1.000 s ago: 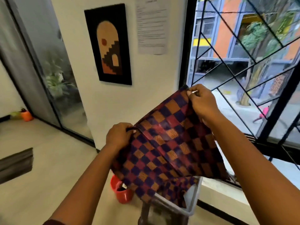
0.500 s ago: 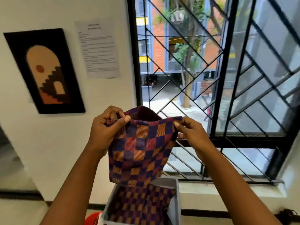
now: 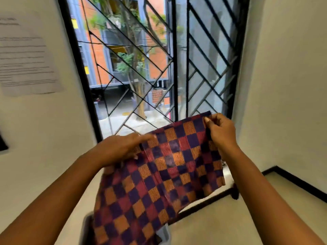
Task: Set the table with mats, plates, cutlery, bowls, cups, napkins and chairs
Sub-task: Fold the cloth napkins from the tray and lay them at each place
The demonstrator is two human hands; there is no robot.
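I hold a checked mat (image 3: 169, 170) of purple, red and orange squares up in front of a barred window. My right hand (image 3: 220, 129) pinches its upper right corner. My left hand (image 3: 120, 149) lies on its upper left edge with the fingers stretched out flat and the thumb hidden under the cloth. The mat hangs down and to the left, tilted, with its lower part reaching the bottom of the view. A grey bin (image 3: 164, 233) shows partly under the mat's lower edge.
A tall window with black diagonal bars (image 3: 175, 68) stands straight ahead. White walls flank it; a printed sheet (image 3: 26, 55) hangs on the left wall. Pale floor with a black skirting line (image 3: 297, 184) runs at the right.
The view has swung right, away from the framed picture. The mat has been spread wider and tilted, my right hand has moved up to the right, and my left fingers have flattened.
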